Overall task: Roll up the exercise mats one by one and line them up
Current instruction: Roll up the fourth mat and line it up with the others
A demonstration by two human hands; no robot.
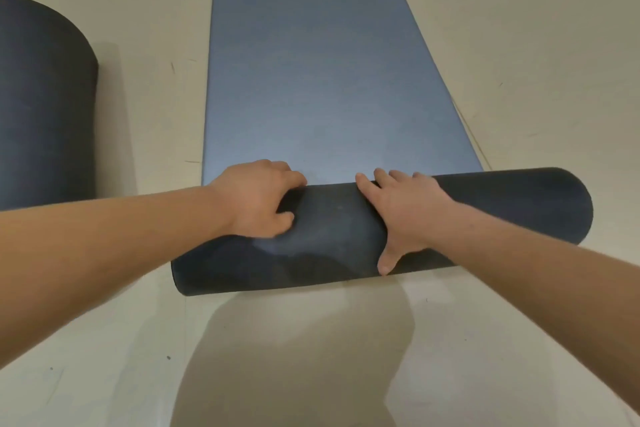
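Note:
A blue-grey exercise mat (322, 80) lies flat on the floor, stretching away from me, with two metal eyelets at its far end. Its near end is wound into a dark roll (502, 204) lying crosswise in front of me. My left hand (259, 198) sits on the left part of the roll, fingers curled over its top and thumb pressed into it. My right hand (401, 215) lies on the roll's middle, fingers spread over the top and thumb hooked down its near side. Another dark rolled mat (41, 104) lies at the left edge.
The pale floor (536, 62) surrounds the mats, with thin seam lines at the right. My shadow falls on the floor near the bottom of the view.

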